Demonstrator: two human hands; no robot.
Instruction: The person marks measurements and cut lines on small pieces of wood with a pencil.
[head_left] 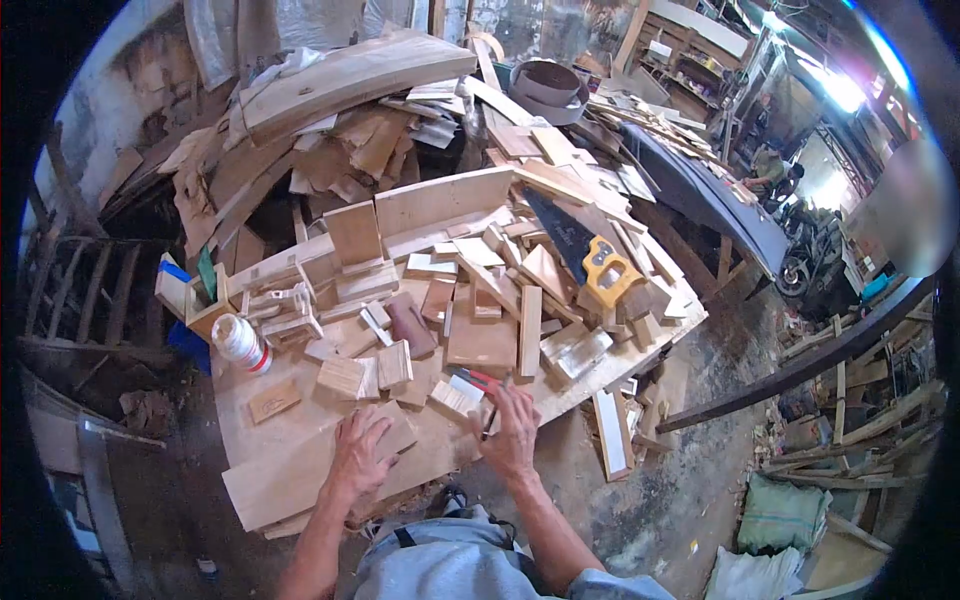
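Note:
My left hand [362,452] lies spread on a flat wooden board [290,475] at the front edge of the workbench, its fingertips close to the board's far edge. To its right, my right hand [510,430] is closed around a slim, dark, pencil-like tool [488,422], partly hidden by the fingers. Just beyond its fingertips is a red-and-black tool [474,379], overlapping a small pale block [457,396]. Small wood blocks [343,377] stand beyond my left hand.
A yellow-handled handsaw [585,250] rests on piled offcuts. A white bottle [240,342] stands at the bench's left, near a wooden plane-like piece [280,300]. Planks and scraps rise behind. At far right a person [770,170] is near a motorcycle [795,270].

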